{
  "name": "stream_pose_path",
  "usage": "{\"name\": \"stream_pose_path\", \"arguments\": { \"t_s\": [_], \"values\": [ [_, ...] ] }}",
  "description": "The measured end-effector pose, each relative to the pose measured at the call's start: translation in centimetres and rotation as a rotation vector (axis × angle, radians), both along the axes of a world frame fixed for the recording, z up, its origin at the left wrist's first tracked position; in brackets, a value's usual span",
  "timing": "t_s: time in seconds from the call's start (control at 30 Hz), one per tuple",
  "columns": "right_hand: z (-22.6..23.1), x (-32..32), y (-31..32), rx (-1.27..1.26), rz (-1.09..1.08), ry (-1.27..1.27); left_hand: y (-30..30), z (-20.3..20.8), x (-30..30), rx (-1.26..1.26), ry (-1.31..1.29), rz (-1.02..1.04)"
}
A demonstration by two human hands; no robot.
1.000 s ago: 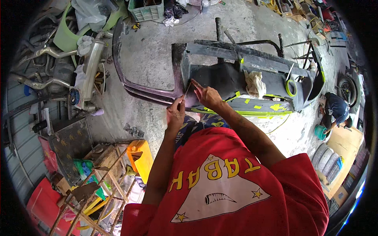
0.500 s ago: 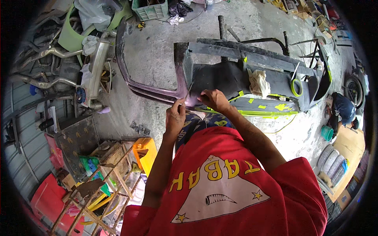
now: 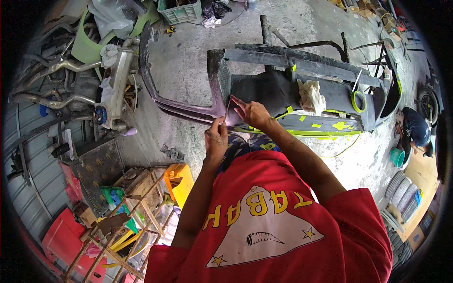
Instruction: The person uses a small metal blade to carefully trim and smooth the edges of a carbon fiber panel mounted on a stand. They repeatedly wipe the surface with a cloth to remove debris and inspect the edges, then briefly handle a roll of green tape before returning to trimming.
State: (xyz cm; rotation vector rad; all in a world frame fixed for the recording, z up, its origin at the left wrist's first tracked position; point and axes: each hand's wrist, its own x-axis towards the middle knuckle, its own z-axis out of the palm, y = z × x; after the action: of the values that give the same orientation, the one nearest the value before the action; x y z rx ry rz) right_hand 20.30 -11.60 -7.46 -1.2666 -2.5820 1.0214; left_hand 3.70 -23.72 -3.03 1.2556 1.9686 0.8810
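A dark car bumper (image 3: 257,87) rests across in front of me, its left part dusted pinkish. My left hand (image 3: 217,140) is closed in a pinch on the lower end of a thin strip (image 3: 227,109), at the bumper's near edge. My right hand (image 3: 253,114) lies beside it on the bumper, fingers stretched toward the strip's upper end; whether they grip it I cannot make out. Farther right, a crumpled beige cloth (image 3: 311,96) and a roll of yellow-green tape (image 3: 358,102) sit on the bumper. Yellow-green masking tape (image 3: 325,134) lines its near edge.
Exhaust pipes and a silver muffler (image 3: 117,87) are piled at left. A yellow jerrycan (image 3: 179,183) and a rusty metal frame (image 3: 118,231) stand near my left arm. A person (image 3: 415,128) crouches at far right by a green bucket (image 3: 397,157). Dark stand legs (image 3: 265,30) show beyond the bumper.
My right hand has moved up and left, its curled fingers straightening toward the strip's upper end. My left hand has shifted slightly right, still pinching the strip.
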Motion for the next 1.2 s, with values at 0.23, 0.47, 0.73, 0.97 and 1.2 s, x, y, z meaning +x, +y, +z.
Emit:
{"name": "stream_pose_path", "arguments": {
  "t_s": [0.23,0.47,0.73,0.97,1.2],
  "values": [
    [-1.7,-0.1,-0.4,0.111,-0.025,0.068,0.3,0.0,-0.2,0.075,0.150,-0.067],
    [-0.8,-0.4,-0.2,0.016,-0.025,0.015,-0.6,-0.7,-0.5,0.053,-0.050,-0.003],
    [-1.3,0.4,0.0,0.114,-0.011,0.030,-0.6,-0.5,-0.1,-0.005,-0.191,0.025],
    [-2.6,0.8,0.1,0.141,-0.032,0.162,-0.6,-1.4,-0.6,0.027,-0.043,-0.027],
    [-2.6,1.4,0.0,0.013,-0.174,0.391,-0.8,2.3,-0.9,-0.025,-0.032,-0.073]
  ]
}}
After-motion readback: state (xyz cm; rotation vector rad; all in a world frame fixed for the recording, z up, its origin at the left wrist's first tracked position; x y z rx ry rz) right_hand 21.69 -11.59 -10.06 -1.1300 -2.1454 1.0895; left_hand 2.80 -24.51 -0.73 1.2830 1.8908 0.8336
